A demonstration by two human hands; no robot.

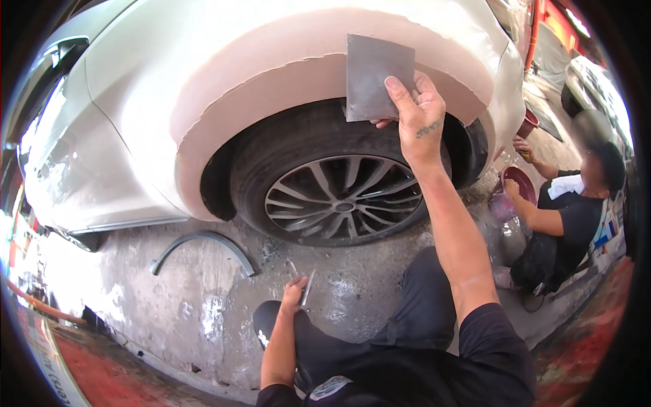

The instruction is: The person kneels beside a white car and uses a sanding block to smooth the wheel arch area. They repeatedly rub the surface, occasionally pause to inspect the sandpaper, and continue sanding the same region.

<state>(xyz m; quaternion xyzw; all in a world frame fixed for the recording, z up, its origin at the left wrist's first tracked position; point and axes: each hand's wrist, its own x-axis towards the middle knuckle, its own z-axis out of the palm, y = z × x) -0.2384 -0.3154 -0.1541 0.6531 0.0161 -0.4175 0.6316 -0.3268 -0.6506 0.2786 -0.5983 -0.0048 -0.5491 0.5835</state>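
My right hand (pixel 422 119) grips a flat grey rectangular spreader (pixel 380 68), thumb on its near face and fingers behind it. The spreader is upright against the front of the car's wheel arch, over a band of smooth pinkish-brown body filler (pixel 291 81). It covers part of the band, and I cannot tell if its far side touches. Below sits the black tyre with its multi-spoke wheel (pixel 344 207). Lower down, beside my left knee, my left hand (pixel 293 292) is closed on a thin, narrow metal blade (pixel 308 287); its handle is hidden.
A curved grey arch trim (pixel 203 239) lies on the wet concrete floor (pixel 203 312) left of the wheel. At right, a crouching person (pixel 566 224) in dark clothes has one hand at a dark red bucket (pixel 521 178). An orange hose (pixel 44 306) runs along the left.
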